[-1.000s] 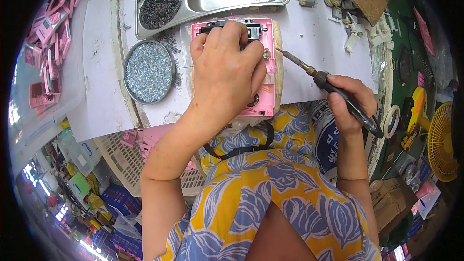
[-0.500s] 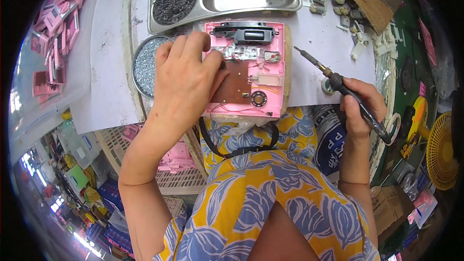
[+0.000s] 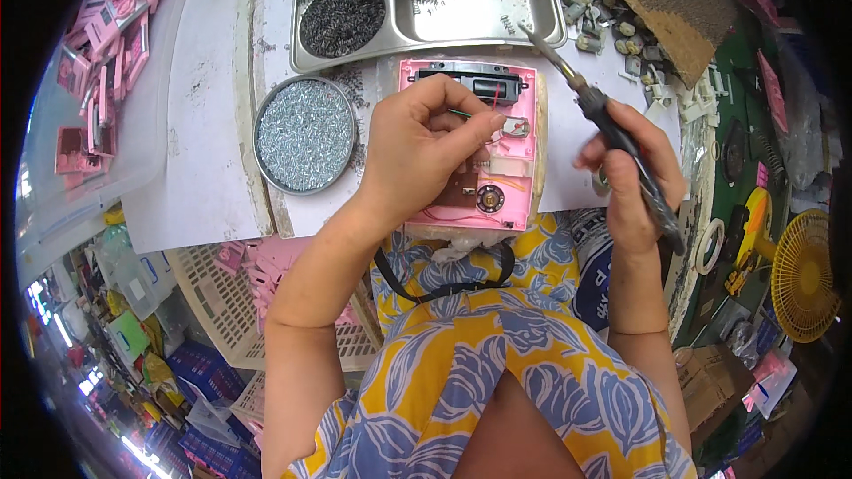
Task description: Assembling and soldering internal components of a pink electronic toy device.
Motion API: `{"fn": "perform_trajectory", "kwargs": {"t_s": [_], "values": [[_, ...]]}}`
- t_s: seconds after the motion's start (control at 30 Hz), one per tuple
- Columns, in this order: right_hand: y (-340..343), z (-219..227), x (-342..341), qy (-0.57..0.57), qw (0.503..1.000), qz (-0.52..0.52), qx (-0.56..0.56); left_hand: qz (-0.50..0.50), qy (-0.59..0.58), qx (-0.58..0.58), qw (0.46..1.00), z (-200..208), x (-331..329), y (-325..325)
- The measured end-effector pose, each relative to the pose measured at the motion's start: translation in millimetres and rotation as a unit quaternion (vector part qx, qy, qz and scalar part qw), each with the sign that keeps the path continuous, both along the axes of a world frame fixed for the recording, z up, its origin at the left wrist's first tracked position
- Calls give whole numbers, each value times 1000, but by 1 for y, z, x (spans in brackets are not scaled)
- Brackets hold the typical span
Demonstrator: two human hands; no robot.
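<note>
My left hand (image 3: pixel 415 149) is over a pink plastic casing (image 3: pixel 519 206), thumb and forefinger pinched together on a thin wire (image 3: pixel 497 96). Red and green strands show by the fingertips. In the casing are a black battery-holder-like part (image 3: pixel 495 89), a small metal part (image 3: pixel 515 127), a brown circuit board (image 3: pixel 457 201) and a round black part (image 3: pixel 490 199); my hand covers much of the board. My right hand (image 3: pixel 641 179) grips a soldering iron (image 3: pixel 606 120) by its black handle. The iron's tip points up and left, near the metal tray, apart from the casing.
A round tin of small silver screws (image 3: pixel 306 135) stands left of the casing. Behind is a metal tray (image 3: pixel 404 50) with dark small parts in its compartments. Small motors and white pieces (image 3: pixel 593 13) lie at the back right. A yellow fan (image 3: pixel 803 275) stands far right.
My left hand has moved right across the casing, from the board's left side to the wire. My right hand has raised the soldering iron up and slightly left. The view has shifted slightly.
</note>
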State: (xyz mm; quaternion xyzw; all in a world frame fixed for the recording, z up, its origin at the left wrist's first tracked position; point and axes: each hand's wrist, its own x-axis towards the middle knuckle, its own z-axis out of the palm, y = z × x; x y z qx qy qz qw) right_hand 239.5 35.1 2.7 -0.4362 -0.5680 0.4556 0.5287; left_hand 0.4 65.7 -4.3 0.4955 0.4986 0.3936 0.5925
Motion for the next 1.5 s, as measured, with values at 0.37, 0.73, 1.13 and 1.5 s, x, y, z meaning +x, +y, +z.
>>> {"fn": "perform_trajectory", "kwargs": {"t_s": [0.37, 0.73, 1.13, 1.5], "values": [[33, 1, -56, -78, 996, 20, 37, 43, 102, 169, 979, -4, -2, -6], [38, -9, -70, -145, 977, 7, 158, -37, 334, 252, 907, 12, -5, -2], [38, -20, -71, -150, 940, -50, 301, -38, -119, -117, 985, 3, -16, 8], [39, -21, -67, -168, 926, -52, 334, -56, 83, 33, 994, 17, -15, 9]]}}
